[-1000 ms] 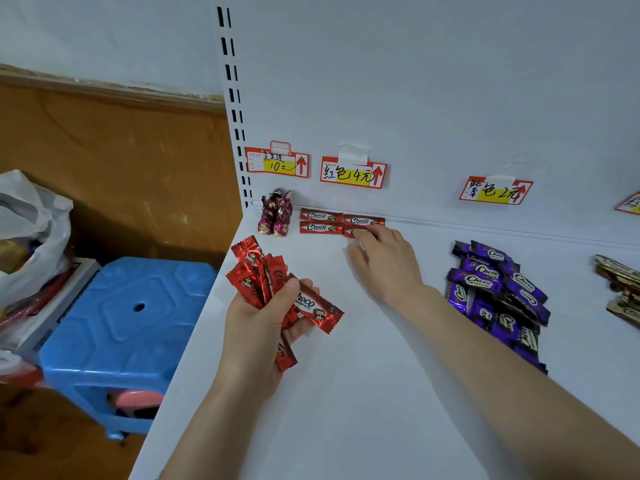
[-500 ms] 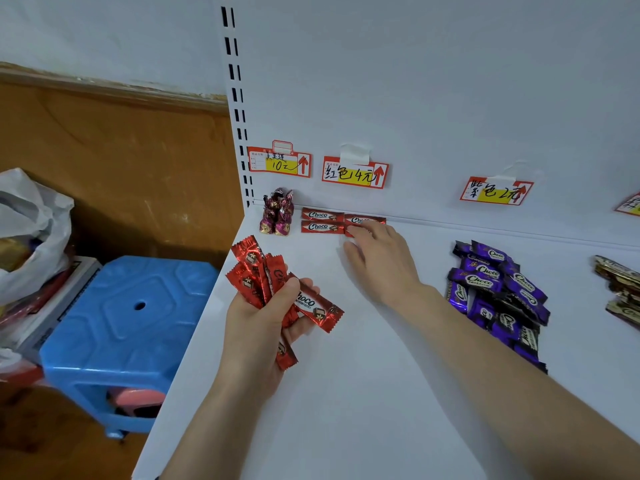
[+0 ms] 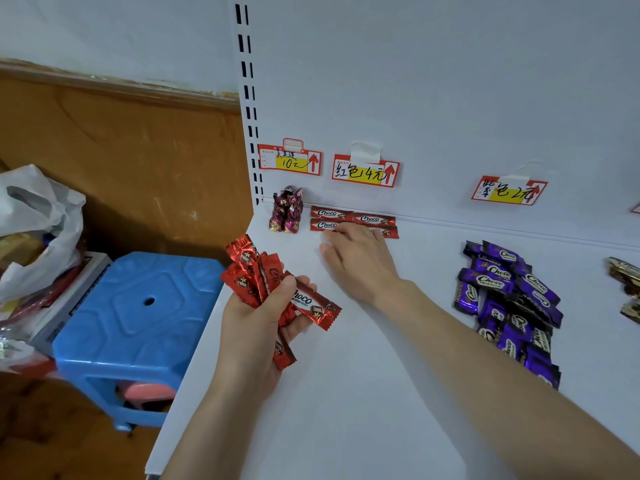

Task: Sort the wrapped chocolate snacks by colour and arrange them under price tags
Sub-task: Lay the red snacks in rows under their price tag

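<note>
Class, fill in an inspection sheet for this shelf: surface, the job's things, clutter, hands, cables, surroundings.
Surface: white shelf, with a white back panel carrying the tags.
Job's things: laid red bars in two rows under the red tag; purple pile in a loose heap below the purple tag.
Clutter: foil candies under the 10 tag; brownish wrapped snacks cut off at the right edge.
Hands: left hand grips a red bunch; right hand, fingers straight, touches the laid rows.
Cables: nothing seen.
Surroundings: blue stool and white bag left of the shelf.
</note>
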